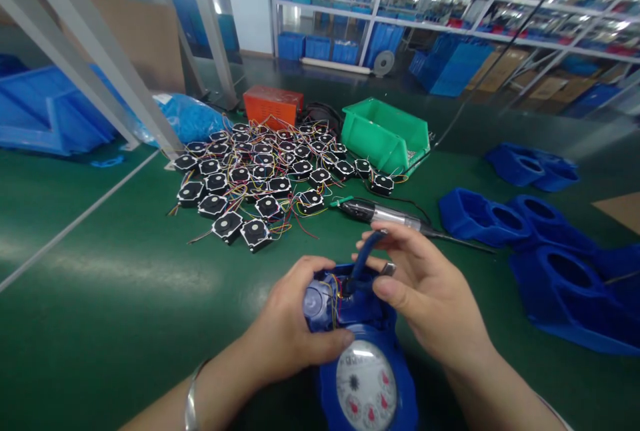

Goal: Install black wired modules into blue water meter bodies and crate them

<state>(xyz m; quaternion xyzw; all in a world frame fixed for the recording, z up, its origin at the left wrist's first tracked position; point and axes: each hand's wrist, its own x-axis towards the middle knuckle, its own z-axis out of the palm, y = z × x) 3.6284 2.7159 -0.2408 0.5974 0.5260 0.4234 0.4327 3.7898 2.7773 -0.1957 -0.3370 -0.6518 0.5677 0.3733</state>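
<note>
A blue water meter (367, 377) with a white dial lies on the green table (115, 297) right in front of me. My left hand (293, 324) grips its upper body from the left, thumb resting by the dial. My right hand (425, 291) pinches a blue cable (363, 261) that rises from the meter's open top, where thin coloured wires show. A small metal piece (389, 269) sits against my right fingers. An electric screwdriver (385, 215) lies on the table just beyond my hands.
Several small black modules with coloured wires (260, 177) are piled at the table's middle. Behind them stand an orange box (273, 105) and a green bin (387, 134). Blue plastic housings (540, 244) lie at the right. White frame posts (95, 64) rise at the left.
</note>
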